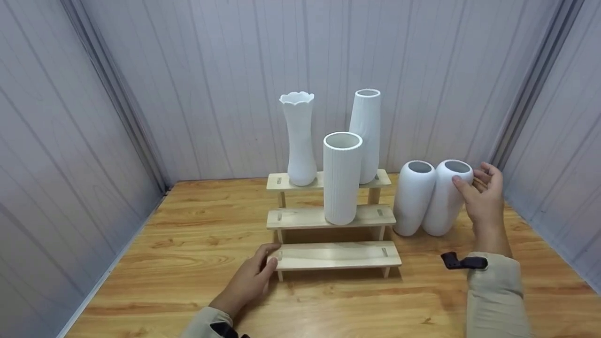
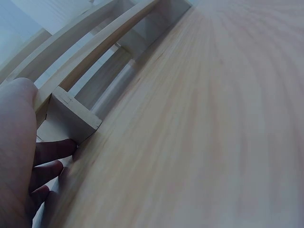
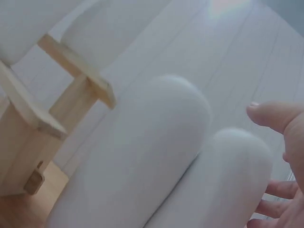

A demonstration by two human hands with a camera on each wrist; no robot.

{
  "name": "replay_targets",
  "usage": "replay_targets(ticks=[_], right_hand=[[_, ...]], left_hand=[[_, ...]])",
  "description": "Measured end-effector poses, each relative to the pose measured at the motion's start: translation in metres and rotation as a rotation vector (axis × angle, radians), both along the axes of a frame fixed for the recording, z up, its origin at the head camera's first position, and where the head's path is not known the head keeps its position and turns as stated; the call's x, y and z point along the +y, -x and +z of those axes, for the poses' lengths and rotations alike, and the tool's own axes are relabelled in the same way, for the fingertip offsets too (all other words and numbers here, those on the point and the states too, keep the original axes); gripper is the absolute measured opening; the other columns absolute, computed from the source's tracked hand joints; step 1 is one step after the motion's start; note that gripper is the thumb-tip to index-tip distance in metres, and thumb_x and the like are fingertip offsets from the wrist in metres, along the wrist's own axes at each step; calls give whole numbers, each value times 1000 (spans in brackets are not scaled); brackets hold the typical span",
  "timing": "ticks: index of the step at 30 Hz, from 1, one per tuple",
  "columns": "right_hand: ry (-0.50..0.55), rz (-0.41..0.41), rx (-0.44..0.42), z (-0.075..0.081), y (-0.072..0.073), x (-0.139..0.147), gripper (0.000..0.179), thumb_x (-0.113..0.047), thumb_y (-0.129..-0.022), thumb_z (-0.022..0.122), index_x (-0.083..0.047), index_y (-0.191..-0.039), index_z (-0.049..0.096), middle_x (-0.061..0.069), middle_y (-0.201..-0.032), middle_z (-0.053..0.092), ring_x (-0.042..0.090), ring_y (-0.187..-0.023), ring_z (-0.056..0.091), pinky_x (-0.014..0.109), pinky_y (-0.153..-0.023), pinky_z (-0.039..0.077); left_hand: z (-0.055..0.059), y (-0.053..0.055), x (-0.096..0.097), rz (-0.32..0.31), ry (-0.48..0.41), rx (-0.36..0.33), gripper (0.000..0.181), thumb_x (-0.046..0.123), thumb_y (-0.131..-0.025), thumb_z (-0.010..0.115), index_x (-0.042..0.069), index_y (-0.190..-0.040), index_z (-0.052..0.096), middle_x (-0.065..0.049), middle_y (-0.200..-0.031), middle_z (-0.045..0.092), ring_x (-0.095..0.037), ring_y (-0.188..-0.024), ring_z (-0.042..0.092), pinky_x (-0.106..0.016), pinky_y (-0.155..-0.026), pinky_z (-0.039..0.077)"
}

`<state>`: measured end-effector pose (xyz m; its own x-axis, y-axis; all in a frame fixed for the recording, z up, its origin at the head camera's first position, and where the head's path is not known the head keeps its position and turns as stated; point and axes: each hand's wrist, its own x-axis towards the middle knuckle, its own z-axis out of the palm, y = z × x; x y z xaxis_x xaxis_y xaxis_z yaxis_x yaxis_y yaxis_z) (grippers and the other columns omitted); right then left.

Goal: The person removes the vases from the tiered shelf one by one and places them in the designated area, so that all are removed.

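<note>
At the left end of the lowest step, my left hand (image 1: 251, 277) grips a three-tier wooden display stand (image 1: 333, 256). In the left wrist view its fingers (image 2: 53, 151) curl beside the stand's leg (image 2: 71, 116), with the thumb at the shelf board. My right hand (image 1: 486, 199) is spread around the right side of a white rounded vase (image 1: 443, 204). In the right wrist view the thumb (image 3: 268, 115) stands apart from that vase (image 3: 228, 175), while the other fingertips are right at its side. A matching vase (image 1: 413, 202) leans close against it on the left.
On the top tier stand a white scalloped-rim vase (image 1: 300, 145) and a tall tapered vase (image 1: 370, 122). A ribbed cylindrical vase (image 1: 342, 183) stands on the middle tier, partly covering the tapered one. Panelled walls (image 1: 225, 84) enclose the wooden table (image 1: 188, 244) at the back and sides.
</note>
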<state>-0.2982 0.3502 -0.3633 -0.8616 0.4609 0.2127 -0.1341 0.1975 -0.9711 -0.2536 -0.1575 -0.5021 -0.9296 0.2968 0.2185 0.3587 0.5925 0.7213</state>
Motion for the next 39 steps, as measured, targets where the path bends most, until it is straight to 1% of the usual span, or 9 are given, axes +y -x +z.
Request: replay_targets(ticks=[4, 8, 11, 15, 18, 22, 31, 36, 39], right_hand=[[-29, -70, 92, 6, -5, -11, 70, -30, -96, 69, -22, -154, 31, 7, -149, 41, 21, -145, 35, 41, -119, 26], [-90, -106, 171, 9, -9, -25, 62, -27, -96, 69, -17, -149, 38, 5, -141, 47, 20, -140, 41, 36, -118, 28], [-128, -101, 197, 12, -12, -34, 58, -28, -97, 68, -18, -148, 40, 7, -142, 48, 19, -140, 42, 34, -118, 28], [-170, -102, 251, 17, -15, -46, 54, -28, -98, 67, -17, -145, 43, 8, -139, 51, 19, -137, 44, 30, -118, 28], [-192, -89, 303, 19, -16, -55, 51, -24, -98, 67, -13, -143, 45, 8, -133, 52, 20, -132, 47, 30, -117, 30], [-188, -15, 341, 21, -16, -65, 48, -20, -98, 66, -10, -140, 46, 8, -129, 53, 21, -127, 50, 34, -113, 35], [-177, 165, 358, 20, -17, -87, 45, -12, -99, 63, -4, -139, 44, 9, -125, 57, 22, -120, 55, 34, -106, 42], [-151, 278, 363, 19, -16, -100, 45, -9, -99, 62, -1, -139, 42, 12, -125, 56, 21, -116, 55, 28, -101, 43], [-165, 322, 347, 18, -16, -108, 47, -10, -99, 62, -1, -140, 42, 12, -126, 56, 22, -117, 56, 29, -102, 43]], left_hand=[[1, -2, 0, -31, -15, -39, 39, 45, -108, 43, 30, -144, 48, -14, -101, 71, -21, -83, 67, -46, -80, 55], [2, -3, -1, -67, -36, -90, 41, 44, -109, 41, 28, -147, 45, 0, -60, 54, -14, -46, 54, -32, -53, 48], [2, -2, -1, -45, -14, -68, 41, 45, -108, 42, 28, -146, 46, 5, -65, 52, -12, -55, 54, -32, -65, 47], [1, -1, 0, -18, 7, -33, 41, 47, -108, 43, 30, -145, 48, -5, -81, 59, -18, -78, 57, -43, -81, 45], [1, 0, 0, -12, 4, -17, 40, 46, -108, 44, 30, -144, 48, -16, -111, 67, -25, -101, 62, -51, -93, 47], [1, 0, 1, -3, -1, -6, 39, 45, -108, 44, 29, -143, 49, -16, -140, 58, -31, -123, 57, -57, -103, 42], [-1, -1, 0, -2, 5, 8, 39, 45, -108, 43, 28, -143, 49, -15, -135, 61, -27, -116, 59, -55, -101, 45], [1, -1, 0, -31, -3, -29, 41, 46, -108, 41, 28, -145, 46, -8, -78, 65, -20, -67, 66, -41, -73, 53], [1, -1, 0, -32, -2, -28, 42, 46, -108, 41, 27, -146, 46, -5, -81, 66, -18, -72, 64, -41, -79, 52]])
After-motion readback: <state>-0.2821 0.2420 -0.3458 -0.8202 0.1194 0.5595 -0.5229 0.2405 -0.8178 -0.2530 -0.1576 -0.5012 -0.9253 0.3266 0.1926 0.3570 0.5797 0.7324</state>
